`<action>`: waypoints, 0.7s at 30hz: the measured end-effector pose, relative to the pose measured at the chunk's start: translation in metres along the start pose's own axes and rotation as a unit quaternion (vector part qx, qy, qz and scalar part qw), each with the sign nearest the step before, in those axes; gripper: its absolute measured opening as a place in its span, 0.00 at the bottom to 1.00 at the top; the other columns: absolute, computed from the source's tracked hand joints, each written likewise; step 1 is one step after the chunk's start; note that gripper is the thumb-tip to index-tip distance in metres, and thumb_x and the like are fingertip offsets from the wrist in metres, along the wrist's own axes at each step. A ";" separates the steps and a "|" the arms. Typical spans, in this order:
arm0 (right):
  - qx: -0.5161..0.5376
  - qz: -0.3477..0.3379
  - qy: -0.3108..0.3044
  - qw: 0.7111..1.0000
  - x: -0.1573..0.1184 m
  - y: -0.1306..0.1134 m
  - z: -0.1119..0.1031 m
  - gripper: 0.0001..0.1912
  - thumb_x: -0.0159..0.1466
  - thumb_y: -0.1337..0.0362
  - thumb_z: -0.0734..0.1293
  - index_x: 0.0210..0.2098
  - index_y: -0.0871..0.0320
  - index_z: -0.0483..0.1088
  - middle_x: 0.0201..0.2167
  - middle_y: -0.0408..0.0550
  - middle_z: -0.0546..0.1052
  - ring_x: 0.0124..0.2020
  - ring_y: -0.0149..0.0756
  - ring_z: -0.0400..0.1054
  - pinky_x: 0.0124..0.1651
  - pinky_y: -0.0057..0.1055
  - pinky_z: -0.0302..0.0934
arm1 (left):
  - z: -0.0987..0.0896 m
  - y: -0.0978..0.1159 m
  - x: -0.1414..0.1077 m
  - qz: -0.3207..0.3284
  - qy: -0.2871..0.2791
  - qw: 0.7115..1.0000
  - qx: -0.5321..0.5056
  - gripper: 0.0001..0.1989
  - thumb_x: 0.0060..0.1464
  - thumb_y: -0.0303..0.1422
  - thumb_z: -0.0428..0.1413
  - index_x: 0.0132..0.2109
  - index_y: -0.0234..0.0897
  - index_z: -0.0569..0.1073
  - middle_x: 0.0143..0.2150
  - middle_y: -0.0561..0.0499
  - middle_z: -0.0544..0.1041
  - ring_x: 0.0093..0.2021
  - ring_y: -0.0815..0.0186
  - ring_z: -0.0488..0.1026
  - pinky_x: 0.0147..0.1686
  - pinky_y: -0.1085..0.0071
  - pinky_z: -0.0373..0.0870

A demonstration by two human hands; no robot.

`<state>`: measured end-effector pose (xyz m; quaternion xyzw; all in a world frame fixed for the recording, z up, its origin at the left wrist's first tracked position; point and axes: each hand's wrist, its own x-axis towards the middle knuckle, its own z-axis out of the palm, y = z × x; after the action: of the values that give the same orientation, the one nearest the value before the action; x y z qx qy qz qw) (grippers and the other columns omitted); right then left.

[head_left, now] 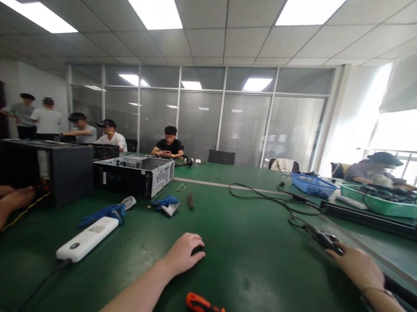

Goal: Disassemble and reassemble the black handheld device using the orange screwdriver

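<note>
My left hand (pixel 184 253) rests over the green table with its fingers curled round a small dark object (pixel 198 249), mostly hidden, whose kind I cannot make out. Just in front of me lies a screwdriver (pixel 208 309) with an orange and black handle, its shaft pointing right. Off to the right, my right hand (pixel 360 268) is closed on the near end of a dark, elongated corded device (pixel 325 238). A black cable (pixel 282 200) runs from that device across the table.
At left, a co-worker's hands (pixel 16 199) reach into a black computer case (pixel 73 175). Nearby are an open case (pixel 133 174), blue gloves (pixel 166 204), a white power strip (pixel 88 239) and a brown bar (pixel 191 201). Blue (pixel 313 186) and green baskets (pixel 388 206) stand at right.
</note>
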<state>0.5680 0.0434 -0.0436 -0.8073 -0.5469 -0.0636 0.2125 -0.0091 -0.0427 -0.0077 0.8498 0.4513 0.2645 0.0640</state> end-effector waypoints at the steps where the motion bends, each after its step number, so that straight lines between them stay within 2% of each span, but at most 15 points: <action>1: -0.010 0.000 -0.007 1.000 -0.009 -0.003 0.004 0.29 0.58 0.44 0.61 0.52 0.52 0.71 0.44 0.62 0.75 0.42 0.52 0.71 0.40 0.42 0.62 | 0.000 0.001 0.000 0.001 0.000 1.000 0.000 0.13 0.57 0.38 0.55 0.46 0.39 0.76 0.51 0.45 0.75 0.53 0.57 0.70 0.54 0.60 0.66; 4: -0.074 -0.020 -0.018 0.997 -0.034 -0.018 0.000 0.26 0.60 0.43 0.59 0.48 0.49 0.73 0.42 0.58 0.76 0.45 0.56 0.69 0.44 0.48 0.60 | -0.002 0.002 0.002 0.000 -0.002 1.000 -0.002 0.13 0.57 0.38 0.54 0.46 0.38 0.77 0.51 0.45 0.76 0.53 0.56 0.70 0.55 0.60 0.65; 7: -0.091 0.000 -0.002 0.996 -0.051 -0.031 -0.014 0.27 0.61 0.44 0.57 0.54 0.50 0.69 0.44 0.58 0.75 0.48 0.57 0.67 0.45 0.51 0.59 | -0.003 0.000 0.006 -0.002 -0.005 1.000 -0.005 0.15 0.58 0.40 0.52 0.47 0.40 0.77 0.52 0.45 0.75 0.54 0.56 0.69 0.56 0.59 0.65; 10: -0.092 0.032 0.008 0.995 -0.060 -0.030 -0.019 0.32 0.61 0.45 0.60 0.59 0.53 0.62 0.46 0.59 0.74 0.48 0.54 0.68 0.44 0.46 0.61 | -0.004 -0.007 0.010 -0.008 -0.014 1.000 -0.011 0.15 0.57 0.41 0.53 0.46 0.41 0.78 0.52 0.46 0.75 0.54 0.54 0.70 0.56 0.57 0.65; 14: -0.079 0.054 0.016 0.995 -0.069 -0.021 -0.015 0.27 0.63 0.55 0.60 0.60 0.57 0.62 0.48 0.60 0.73 0.48 0.50 0.68 0.46 0.40 0.62 | -0.003 -0.015 0.012 0.002 -0.016 1.000 -0.023 0.16 0.56 0.43 0.53 0.46 0.42 0.78 0.52 0.46 0.75 0.54 0.54 0.70 0.55 0.56 0.66; 17: -0.069 0.050 0.013 0.996 -0.074 -0.022 -0.013 0.25 0.63 0.64 0.58 0.60 0.57 0.62 0.50 0.58 0.72 0.49 0.47 0.68 0.49 0.35 0.60 | -0.003 -0.019 0.012 0.006 -0.017 0.999 -0.030 0.17 0.56 0.44 0.53 0.47 0.42 0.78 0.53 0.46 0.75 0.54 0.53 0.70 0.55 0.56 0.66; 21: -0.056 0.024 0.004 0.998 -0.077 -0.037 -0.014 0.24 0.64 0.68 0.57 0.59 0.54 0.65 0.53 0.53 0.71 0.49 0.43 0.67 0.49 0.31 0.59 | -0.002 -0.021 0.013 0.006 -0.026 0.999 -0.027 0.17 0.56 0.44 0.53 0.48 0.42 0.78 0.53 0.46 0.75 0.55 0.53 0.70 0.55 0.55 0.66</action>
<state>0.5057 -0.0163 -0.0465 -0.8304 -0.5224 -0.0925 0.1702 -0.0198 -0.0198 -0.0081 0.8573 0.4366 0.2549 0.0974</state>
